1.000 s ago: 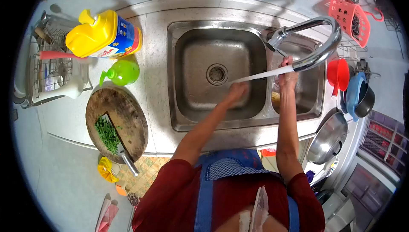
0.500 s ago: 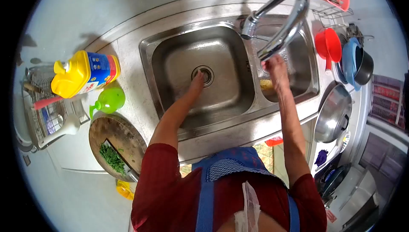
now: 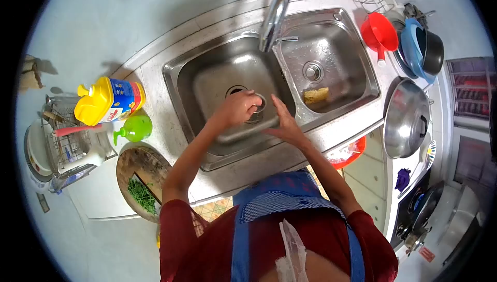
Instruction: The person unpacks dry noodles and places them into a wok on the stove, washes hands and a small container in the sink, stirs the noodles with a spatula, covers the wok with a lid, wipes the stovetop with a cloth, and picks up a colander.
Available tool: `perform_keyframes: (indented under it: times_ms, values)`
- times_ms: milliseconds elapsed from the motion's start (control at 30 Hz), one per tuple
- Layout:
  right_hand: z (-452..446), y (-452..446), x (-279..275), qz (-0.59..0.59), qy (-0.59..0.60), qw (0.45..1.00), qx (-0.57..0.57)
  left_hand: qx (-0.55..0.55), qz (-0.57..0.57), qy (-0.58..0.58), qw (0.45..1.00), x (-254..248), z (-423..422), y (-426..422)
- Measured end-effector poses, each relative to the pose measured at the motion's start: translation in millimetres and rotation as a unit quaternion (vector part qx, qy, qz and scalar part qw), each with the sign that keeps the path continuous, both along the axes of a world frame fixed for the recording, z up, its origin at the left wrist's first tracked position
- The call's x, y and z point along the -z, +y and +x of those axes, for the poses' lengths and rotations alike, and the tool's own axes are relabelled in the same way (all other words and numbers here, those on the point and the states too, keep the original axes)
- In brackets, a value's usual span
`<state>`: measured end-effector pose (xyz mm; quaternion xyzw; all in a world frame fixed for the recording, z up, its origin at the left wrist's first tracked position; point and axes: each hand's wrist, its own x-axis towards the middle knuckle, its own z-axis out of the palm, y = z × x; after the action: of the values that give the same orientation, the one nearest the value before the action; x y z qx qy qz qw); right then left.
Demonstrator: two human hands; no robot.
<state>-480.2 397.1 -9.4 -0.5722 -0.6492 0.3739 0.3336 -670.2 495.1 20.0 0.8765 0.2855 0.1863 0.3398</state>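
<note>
Counter (image 3: 155, 121): yellow bottle (image 3: 96, 102), label (image 3: 122, 94) illegible; hands (image 3: 239, 109) over sink (image 3: 207, 88).

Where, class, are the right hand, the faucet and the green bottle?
Right hand (image 3: 287, 127), head view: middle of the hand.
Faucet (image 3: 278, 13), head view: metal spout.
Green bottle (image 3: 138, 128), head view: its body.

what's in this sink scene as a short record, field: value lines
left hand: left hand over large basin, fingers curled, contents unclear
right hand: right hand over same basin, open, nothing visible held
water: no stream visible from faucet
small basin: yellow spongy item
left of basins: yellow jug, green pump bottle, round board with chopped greens
</note>
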Motion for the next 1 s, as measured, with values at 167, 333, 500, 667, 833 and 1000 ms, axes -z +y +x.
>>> perform_keyframes:
  times_ms: [167,333,500,667,833,1000]
  values:
    - [2,4,-38,-0.019,0.103,0.994,0.032,-0.011,-0.033,-0.005,0.999,-83,29,-31]
    - [25,0,-56,0.075,0.191,0.977,0.065,-0.046,0.039,-0.109,0.992,-124,33,-53]
    - [38,-6,-63,0.129,0.148,0.976,0.091,-0.129,-0.113,-0.157,0.973,-117,9,-66]
    - [40,-14,-71,0.162,0.075,0.98,0.083,-0.141,-0.21,-0.197,0.947,-72,-7,-81]
    - [44,-20,-82,0.16,-0.017,0.983,0.089,-0.169,-0.241,-0.194,0.936,-64,-8,-91]
    - [49,-27,-87,0.149,-0.099,0.982,0.067,-0.162,-0.249,-0.179,0.938,-66,-1,-93]
